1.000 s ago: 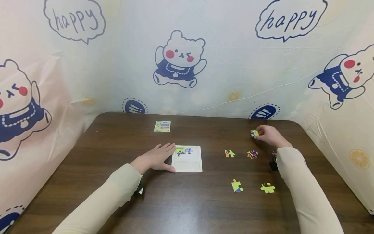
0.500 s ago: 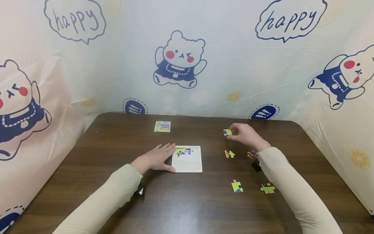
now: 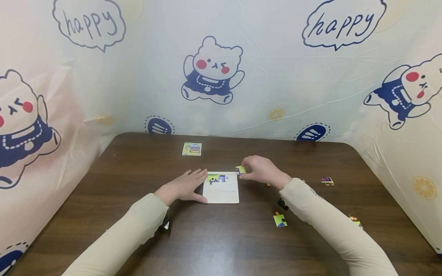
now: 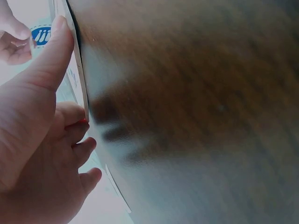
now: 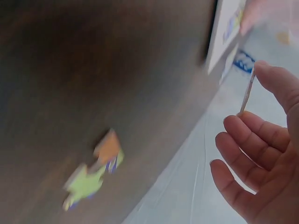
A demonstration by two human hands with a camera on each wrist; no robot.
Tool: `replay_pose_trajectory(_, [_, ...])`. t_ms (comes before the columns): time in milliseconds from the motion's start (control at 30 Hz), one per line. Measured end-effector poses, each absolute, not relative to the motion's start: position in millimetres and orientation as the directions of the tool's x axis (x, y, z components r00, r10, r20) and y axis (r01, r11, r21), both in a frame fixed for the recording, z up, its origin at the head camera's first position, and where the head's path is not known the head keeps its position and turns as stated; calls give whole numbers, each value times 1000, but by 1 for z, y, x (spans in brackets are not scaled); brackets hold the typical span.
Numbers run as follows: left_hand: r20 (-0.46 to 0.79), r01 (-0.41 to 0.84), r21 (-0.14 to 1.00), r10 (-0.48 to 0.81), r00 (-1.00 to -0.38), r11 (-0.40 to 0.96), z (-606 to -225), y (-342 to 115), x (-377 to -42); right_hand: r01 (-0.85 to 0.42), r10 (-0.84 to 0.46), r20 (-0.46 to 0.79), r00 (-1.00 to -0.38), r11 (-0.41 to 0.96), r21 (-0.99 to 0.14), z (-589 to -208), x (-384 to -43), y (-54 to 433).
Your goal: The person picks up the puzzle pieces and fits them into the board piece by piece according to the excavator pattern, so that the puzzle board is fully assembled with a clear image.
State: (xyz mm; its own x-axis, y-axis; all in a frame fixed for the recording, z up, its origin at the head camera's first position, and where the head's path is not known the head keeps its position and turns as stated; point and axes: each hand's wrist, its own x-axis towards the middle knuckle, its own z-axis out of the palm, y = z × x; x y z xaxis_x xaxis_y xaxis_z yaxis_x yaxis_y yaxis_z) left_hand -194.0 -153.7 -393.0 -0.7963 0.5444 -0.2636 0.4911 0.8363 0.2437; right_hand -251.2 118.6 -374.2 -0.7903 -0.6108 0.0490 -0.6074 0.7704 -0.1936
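Your left hand, fingers extended, touches the left edge of the tray; your right hand pinches a puzzle piece by the tray's far right corner, so placing seems underway, likely calling for alignment beside the fitted pieces

Against the left fingers the tray looks smooth and matt, the puzzle piece pinched by the right fingers resembles thin printed card or wood, the wood-grained tabletop below all fingers shines glossy, and the sheet beyond them looks creased, plastic-like.
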Motion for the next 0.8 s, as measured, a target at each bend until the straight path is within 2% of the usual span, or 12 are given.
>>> replay_pose_trajectory(200, [-267,493,238,544,-795,837,-394,-154,-194,-657,-662,8,-749,741,-135,-382,-246,98])
replay_pose_trajectory(667, [-273,486,245,541,-796,839,-394,-153,-195,-663,-664,6,-748,746,-69,-397,-243,82])
replay_pose_trajectory(800, [-273,482,240,535,-799,843,-395,-154,-196,-664,-666,7,-746,743,-81,-395,-243,82])
